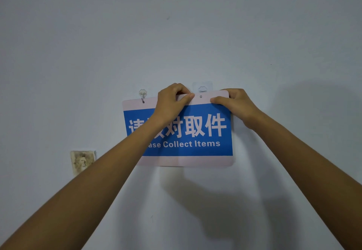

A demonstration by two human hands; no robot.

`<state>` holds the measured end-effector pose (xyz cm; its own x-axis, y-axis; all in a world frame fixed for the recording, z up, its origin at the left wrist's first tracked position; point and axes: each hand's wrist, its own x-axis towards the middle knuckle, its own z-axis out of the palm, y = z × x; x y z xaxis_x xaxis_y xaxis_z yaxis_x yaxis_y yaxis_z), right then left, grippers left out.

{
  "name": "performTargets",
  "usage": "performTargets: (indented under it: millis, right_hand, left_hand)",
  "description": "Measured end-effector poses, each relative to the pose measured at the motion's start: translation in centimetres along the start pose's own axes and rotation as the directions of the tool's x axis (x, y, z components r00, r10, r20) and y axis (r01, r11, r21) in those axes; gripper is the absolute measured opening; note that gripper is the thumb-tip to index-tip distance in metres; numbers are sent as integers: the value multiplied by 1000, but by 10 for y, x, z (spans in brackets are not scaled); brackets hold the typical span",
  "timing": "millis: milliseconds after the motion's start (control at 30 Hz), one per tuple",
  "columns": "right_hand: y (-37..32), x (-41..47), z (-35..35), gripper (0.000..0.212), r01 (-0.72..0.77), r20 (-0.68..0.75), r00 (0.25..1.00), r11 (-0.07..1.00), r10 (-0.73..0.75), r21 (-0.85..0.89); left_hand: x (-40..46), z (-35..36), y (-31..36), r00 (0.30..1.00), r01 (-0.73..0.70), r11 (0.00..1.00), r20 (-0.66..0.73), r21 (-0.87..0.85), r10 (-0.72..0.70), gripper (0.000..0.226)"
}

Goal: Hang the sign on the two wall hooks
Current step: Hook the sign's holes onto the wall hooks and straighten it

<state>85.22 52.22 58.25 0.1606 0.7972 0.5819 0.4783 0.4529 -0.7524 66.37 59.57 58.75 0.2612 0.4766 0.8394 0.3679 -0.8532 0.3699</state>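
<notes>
A blue and white sign reading "Collect Items" is held flat against the pale wall. Its left hole sits on the left clear hook. The right hole lies just below the right clear hook, apart from it. My left hand pinches the sign's top edge just left of that hole. My right hand grips the top right corner, thumb on the front. My left forearm hides part of the sign's lettering.
A stained, discoloured patch marks the wall at the lower left of the sign. Shadows of my arms fall on the wall below and to the right. The wall around the hooks is bare.
</notes>
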Motion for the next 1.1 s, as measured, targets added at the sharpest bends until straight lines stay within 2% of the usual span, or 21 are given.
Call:
performTargets:
  millis: [133, 533, 667, 800, 933, 1100]
  right_hand:
    - [-3, 3, -4, 28, -55, 63, 997, 998, 55, -6]
    - [-2, 4, -1, 17, -84, 103, 991, 996, 82, 14]
    - [-3, 3, -4, 12, -31, 55, 998, 1000, 31, 2]
    - [5, 2, -3, 29, 54, -82, 995, 998, -57, -40]
    - [10, -1, 1, 42, 155, -138, 976, 984, -166, -87]
    - [10, -1, 6, 34, 214, -160, 958, 964, -239, -156]
  left_hand:
    - [0, 0, -1, 1000, -4, 1000, 9, 2, 4, 13]
    - [-1, -2, 0, 1000, 8, 1000, 16, 18, -8, 15]
    - [2, 1, 3, 1000, 21, 1000, 3, 4, -21, 15]
    - [3, 5, 3, 1000, 20, 1000, -16, 11, -20, 15]
    - [2, 7, 2, 996, -9, 1000, -90, 16, 10, 16]
    - [3, 7, -1, 994, -32, 998, -99, 55, 37, 19]
